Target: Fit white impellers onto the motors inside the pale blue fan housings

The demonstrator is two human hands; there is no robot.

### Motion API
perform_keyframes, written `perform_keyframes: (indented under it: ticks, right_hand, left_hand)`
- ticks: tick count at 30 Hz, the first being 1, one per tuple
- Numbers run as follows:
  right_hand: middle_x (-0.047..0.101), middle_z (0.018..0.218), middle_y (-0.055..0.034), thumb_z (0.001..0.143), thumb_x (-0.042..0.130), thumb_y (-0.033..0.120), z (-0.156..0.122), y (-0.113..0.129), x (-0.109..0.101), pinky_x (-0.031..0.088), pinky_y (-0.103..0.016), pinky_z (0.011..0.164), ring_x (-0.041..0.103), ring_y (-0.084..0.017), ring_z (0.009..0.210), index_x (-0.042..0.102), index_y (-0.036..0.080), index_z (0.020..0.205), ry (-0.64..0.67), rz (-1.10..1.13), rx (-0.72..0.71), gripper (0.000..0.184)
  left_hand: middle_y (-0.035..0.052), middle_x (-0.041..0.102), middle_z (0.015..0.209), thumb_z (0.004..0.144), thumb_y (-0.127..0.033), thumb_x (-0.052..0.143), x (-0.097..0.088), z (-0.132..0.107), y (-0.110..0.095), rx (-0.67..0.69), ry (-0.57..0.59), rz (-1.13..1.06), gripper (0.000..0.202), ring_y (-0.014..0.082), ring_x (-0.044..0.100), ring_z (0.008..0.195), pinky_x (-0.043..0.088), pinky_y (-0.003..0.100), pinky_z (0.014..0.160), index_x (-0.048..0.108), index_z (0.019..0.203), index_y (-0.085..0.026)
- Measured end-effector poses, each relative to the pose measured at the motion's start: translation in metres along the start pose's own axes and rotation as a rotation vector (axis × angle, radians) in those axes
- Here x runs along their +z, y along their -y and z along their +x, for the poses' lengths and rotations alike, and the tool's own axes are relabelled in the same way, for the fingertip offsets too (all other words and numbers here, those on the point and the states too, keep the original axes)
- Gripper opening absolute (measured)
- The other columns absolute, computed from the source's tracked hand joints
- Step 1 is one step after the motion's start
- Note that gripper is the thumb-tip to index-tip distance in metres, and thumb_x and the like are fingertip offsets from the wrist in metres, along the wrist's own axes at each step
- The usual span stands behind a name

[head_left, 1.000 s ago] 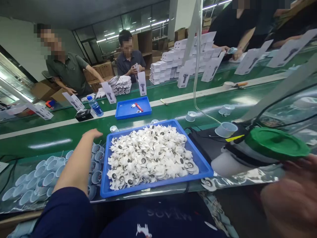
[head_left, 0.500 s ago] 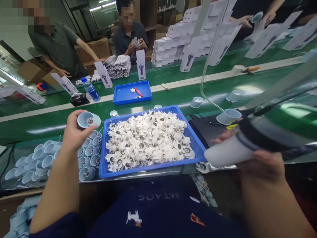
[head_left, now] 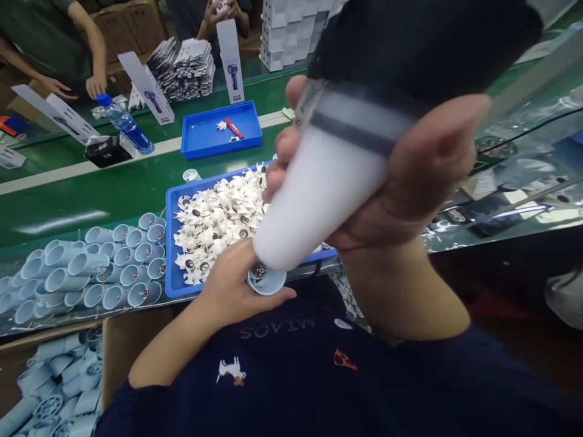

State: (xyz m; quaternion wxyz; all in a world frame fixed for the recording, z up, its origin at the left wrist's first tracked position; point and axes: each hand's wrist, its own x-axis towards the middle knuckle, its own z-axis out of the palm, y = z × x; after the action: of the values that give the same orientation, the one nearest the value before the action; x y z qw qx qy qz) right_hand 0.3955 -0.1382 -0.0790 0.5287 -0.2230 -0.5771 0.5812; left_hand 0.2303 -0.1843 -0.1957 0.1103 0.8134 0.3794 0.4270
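Note:
My left hand (head_left: 232,290) is low by my chest, fingers curled under a small pale blue cup (head_left: 266,280) with a dark part inside. My right hand (head_left: 410,170) is raised close to the camera, wrapped around a white tapered plastic tube (head_left: 323,188) with a grey band; its upper end looks dark and blurred. The tube's narrow end nearly touches the cup from above. Behind them, a blue tray (head_left: 170,255) holds a heap of white pieces with dark round centres (head_left: 214,233), partly hidden by my hands.
Several pale blue cups (head_left: 86,264) lie in rows left of the tray, and more fill a cardboard box (head_left: 59,382) below. Beyond the green conveyor belt (head_left: 91,188) stand a smaller blue tray (head_left: 221,149), a water bottle (head_left: 125,124) and white boxes (head_left: 282,30). A co-worker's hand (head_left: 95,86) is at upper left.
The view has tilted down and left. My left hand has lowered the cup to the tray's near edge. My right hand has lifted the tube up close to the camera, over the cup.

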Motion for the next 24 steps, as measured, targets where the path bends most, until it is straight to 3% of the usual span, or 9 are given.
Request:
perform_keyframes:
  ticks: [7, 11, 18, 20, 24]
  right_hand:
    - [0.064, 0.085, -0.0044, 0.066, 0.067, 0.086, -0.012, -0.006, -0.006, 0.058, -0.038, 0.065, 0.069, -0.025, 0.077, 0.054, 0.025, 0.111, 0.003, -0.063, -0.078, 0.077]
    - [0.065, 0.078, -0.0043, 0.075, 0.061, 0.085, -0.014, -0.002, -0.008, 0.058, -0.041, 0.071, 0.07, -0.026, 0.078, 0.058, 0.024, 0.113, 0.052, -0.116, -0.085, 0.072]
    - [0.067, 0.088, -0.0069, 0.067, 0.062, 0.087, -0.01, -0.004, -0.006, 0.058, -0.042, 0.072, 0.07, -0.028, 0.083, 0.055, 0.025, 0.121, -0.031, -0.175, -0.031, 0.082]
    - [0.067, 0.096, -0.0079, 0.066, 0.063, 0.086, -0.007, -0.005, -0.004, 0.058, -0.04, 0.072, 0.07, -0.028, 0.085, 0.052, 0.026, 0.123, -0.053, -0.147, -0.027, 0.084]
    - [0.062, 0.104, -0.0081, 0.054, 0.078, 0.076, -0.005, -0.004, -0.023, 0.058, -0.037, 0.076, 0.066, -0.024, 0.085, 0.052, 0.027, 0.115, -0.127, -0.126, -0.009, 0.082]
  left_hand:
    - [0.0018, 0.069, 0.085, 0.077, -0.047, 0.08, 0.002, 0.004, -0.006, 0.014, -0.039, -0.038, 0.038, 0.0176, 0.065, 0.073, 0.049, 0.029, 0.061, 0.061, 0.097, -0.02]
    - [0.0012, 0.068, 0.08, 0.079, -0.05, 0.078, 0.005, 0.006, -0.006, 0.008, -0.055, -0.038, 0.037, 0.0167, 0.062, 0.068, 0.047, 0.03, 0.058, 0.061, 0.094, -0.02]
    - [0.0022, 0.069, 0.081, 0.078, -0.049, 0.079, 0.005, 0.007, -0.009, -0.015, -0.055, -0.041, 0.036, 0.0181, 0.064, 0.069, 0.048, 0.031, 0.06, 0.063, 0.094, -0.02]
    - [0.0035, 0.072, 0.088, 0.076, -0.05, 0.081, 0.006, 0.006, -0.009, -0.063, -0.013, -0.096, 0.043, 0.0196, 0.066, 0.073, 0.051, 0.031, 0.062, 0.065, 0.103, -0.021]
    - [0.0076, 0.074, 0.114, 0.071, -0.051, 0.084, -0.002, 0.002, 0.001, -0.247, 0.252, -0.083, 0.081, 0.0272, 0.072, 0.093, 0.058, 0.037, 0.073, 0.052, 0.142, -0.027]
